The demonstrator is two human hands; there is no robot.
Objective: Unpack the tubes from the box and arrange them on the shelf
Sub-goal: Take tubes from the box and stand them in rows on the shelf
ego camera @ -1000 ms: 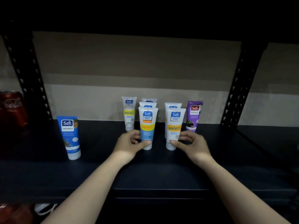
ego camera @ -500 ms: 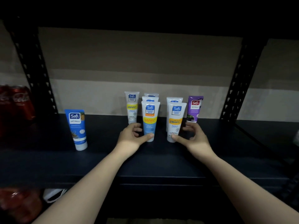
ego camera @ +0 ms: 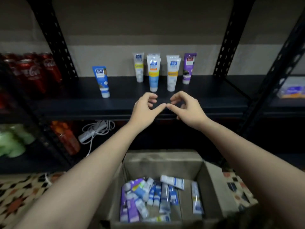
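Observation:
Several tubes stand upright on the dark shelf: a blue tube apart at the left, a white and blue tube and a white tube in front, more white ones behind, and a purple tube at the right. My left hand and right hand hover over the shelf's front edge, just short of the two front tubes. Both hold nothing, fingers loosely curled, and their thumbs almost touch. Below, an open cardboard box holds several loose tubes lying flat.
Red soda cans fill the shelf bay at the left. On the lower shelf lie a white cable with a power strip, an orange bottle and green items. Black perforated uprights frame the bay. A patterned rug covers the floor.
Both hands let go of the two front tubes and drew back toward the shelf's front edge. The view tipped downward, bringing the box of tubes into sight.

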